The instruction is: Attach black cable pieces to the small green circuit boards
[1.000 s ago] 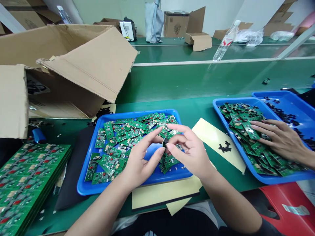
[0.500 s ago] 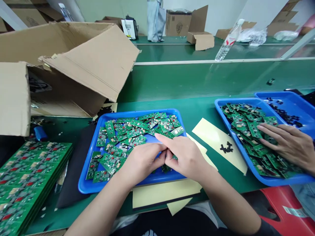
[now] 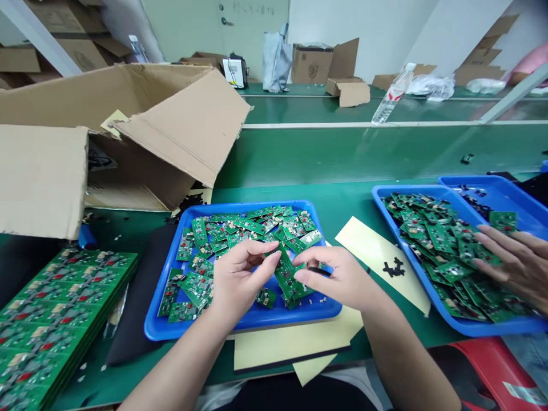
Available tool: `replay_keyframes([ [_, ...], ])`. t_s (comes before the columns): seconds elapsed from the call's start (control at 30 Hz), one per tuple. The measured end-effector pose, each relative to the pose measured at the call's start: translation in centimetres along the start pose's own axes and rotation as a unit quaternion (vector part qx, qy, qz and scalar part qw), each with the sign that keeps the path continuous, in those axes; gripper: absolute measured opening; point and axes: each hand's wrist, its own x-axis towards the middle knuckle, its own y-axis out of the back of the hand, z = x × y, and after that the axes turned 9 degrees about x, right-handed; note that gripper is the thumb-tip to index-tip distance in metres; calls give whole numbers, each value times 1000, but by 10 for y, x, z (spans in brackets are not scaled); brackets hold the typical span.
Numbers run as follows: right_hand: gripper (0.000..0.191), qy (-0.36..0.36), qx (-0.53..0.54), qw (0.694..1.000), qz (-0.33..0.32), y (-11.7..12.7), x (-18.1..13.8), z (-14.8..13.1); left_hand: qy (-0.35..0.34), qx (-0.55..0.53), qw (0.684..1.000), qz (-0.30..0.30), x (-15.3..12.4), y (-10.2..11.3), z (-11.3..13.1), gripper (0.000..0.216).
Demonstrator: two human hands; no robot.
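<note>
Over the blue tray, my left hand pinches the upper end of a small green circuit board. My right hand is closed at the board's right side, with a small black piece showing between its thumb and fingers. Its fingertips come close to the board; whether they touch it I cannot tell. Many similar small circuit boards lie loosely in the tray, some with red parts.
At left are a stack of circuit board panels and an open cardboard box. Yellow backing paper with black pieces lies right of the tray. A co-worker's hand rests over another blue tray. A bottle stands behind.
My hands have moved apart, and the circuit board between them now shows. A black piece is visible in my right hand. The co-worker's hand has moved right. The view has tilted up slightly.
</note>
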Motion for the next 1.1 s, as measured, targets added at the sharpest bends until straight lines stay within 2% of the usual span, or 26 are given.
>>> replay_keyframes([
  [0.13,17,-38,24,999,-23,-8,4,3,-18,25,1000,3,-1,-1,-8,3],
  [0.27,18,-75,34,996,-28,-6,14,7,26,29,996,-83,2,-5,-12,10],
  [0.37,19,-141,-89,985,34,16,16,3,35,11,992,-122,7,-7,-15,35],
  [0.43,17,-208,-206,947,130,45,9,0,23,32,992,-119,10,-7,-18,44],
  [0.5,19,-255,-259,908,209,83,-3,-1,2,81,991,-108,12,-5,-22,40],
  [0.6,17,-341,-318,825,319,141,-24,8,-39,159,981,-100,14,-1,-26,32],
  [0.67,13,-385,-338,783,353,171,-34,18,-64,200,973,-98,15,1,-28,27],
  [0.73,16,-411,-346,766,353,191,-39,25,-82,233,964,-102,15,2,-30,24],
  [0.83,25,-421,-355,759,347,201,-44,26,-89,274,949,-129,14,0,-33,23],
  [0.93,23,-382,-376,765,358,191,-45,15,-94,291,938,-161,12,-3,-34,19],
  [1.0,21,-323,-377,798,340,169,-41,6,-99,292,934,-179,11,-5,-32,15],
  [1.1,24,-223,-343,878,249,117,-26,2,-105,291,928,-206,8,-6,-29,15],
])
